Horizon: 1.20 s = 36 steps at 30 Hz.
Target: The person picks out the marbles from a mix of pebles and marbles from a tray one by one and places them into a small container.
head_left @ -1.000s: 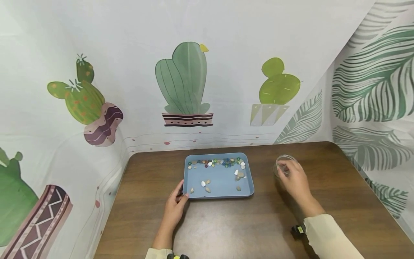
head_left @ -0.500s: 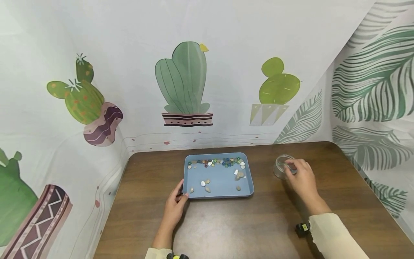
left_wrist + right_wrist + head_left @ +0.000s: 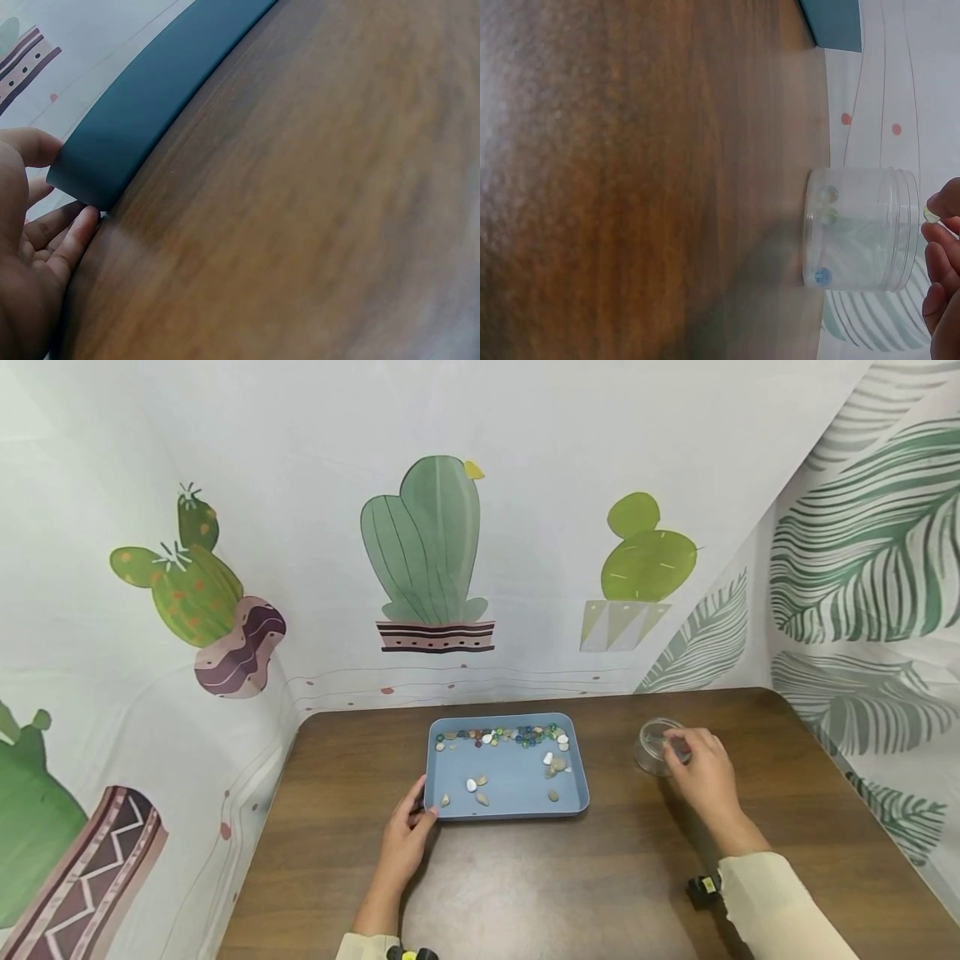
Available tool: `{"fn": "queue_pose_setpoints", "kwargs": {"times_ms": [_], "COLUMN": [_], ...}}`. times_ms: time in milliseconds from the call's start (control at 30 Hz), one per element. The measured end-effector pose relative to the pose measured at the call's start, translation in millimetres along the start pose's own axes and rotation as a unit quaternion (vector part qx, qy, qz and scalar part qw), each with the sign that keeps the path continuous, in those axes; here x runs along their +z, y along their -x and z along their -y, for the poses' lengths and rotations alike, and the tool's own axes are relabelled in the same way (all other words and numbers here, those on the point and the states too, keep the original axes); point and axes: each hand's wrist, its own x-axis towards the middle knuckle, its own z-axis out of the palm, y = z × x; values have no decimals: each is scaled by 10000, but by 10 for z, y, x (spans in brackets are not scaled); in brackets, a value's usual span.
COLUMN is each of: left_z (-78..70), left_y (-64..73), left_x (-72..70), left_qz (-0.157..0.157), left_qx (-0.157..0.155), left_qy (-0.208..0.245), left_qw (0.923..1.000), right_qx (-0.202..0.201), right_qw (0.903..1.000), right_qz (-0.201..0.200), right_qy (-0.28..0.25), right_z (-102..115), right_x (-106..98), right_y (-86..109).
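Note:
My left hand (image 3: 403, 843) grips the near left corner of a shallow blue tray (image 3: 510, 777), thumb at the rim; the left wrist view shows the fingers (image 3: 75, 236) bent against that corner. Colored glass marbles (image 3: 528, 737) and pebbles (image 3: 482, 799) lie in the tray, mostly along its far side. To the right stands a clear plastic jar (image 3: 649, 758), its mouth uncovered. Just above the jar's mouth, my right hand (image 3: 705, 777) pinches a small yellowish glass marble (image 3: 930, 214) between thumb and forefinger. Inside the jar are a blue marble (image 3: 823, 276) and two greenish ones (image 3: 830, 216).
The brown wooden table (image 3: 525, 885) ends at a wall cloth (image 3: 540, 568) printed with cacti and leaves. A small black device (image 3: 702, 892) sits at the right wrist, another (image 3: 412, 954) at the left.
My right hand has shifted a little to the right and toward me, off the middle of the jar's mouth, uncovering more of the jar. The left hand and tray stay in place.

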Motion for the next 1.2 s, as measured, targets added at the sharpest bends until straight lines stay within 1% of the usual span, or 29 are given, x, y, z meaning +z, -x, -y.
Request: {"fn": "queue_pose_setpoints", "kwargs": {"times_ms": [333, 567, 700, 833, 1000, 1200], "left_z": [-6, 1, -6, -12, 8, 29], "left_y": [1, 6, 8, 8, 2, -1], "left_x": [-4, -6, -6, -9, -14, -13], "left_qz": [-34, -48, -24, 18, 22, 15], "left_qx": [-6, 67, -16, -36, 73, 146], "left_qy": [-33, -34, -27, -55, 29, 113], "left_qw": [10000, 10000, 10000, 10000, 10000, 9998], "right_qx": [-47, -113, -149, -172, -303, -324], "right_qw": [9999, 9998, 9997, 9996, 9992, 9990], "right_qz": [-85, -57, -19, 22, 24, 82], "right_qy": [-99, -179, -198, -220, -246, -285], "right_z": [39, 76, 114, 160, 224, 291], "right_x": [12, 43, 65, 101, 158, 207], "right_y": [-20, -16, -9, -8, -23, -30]}}
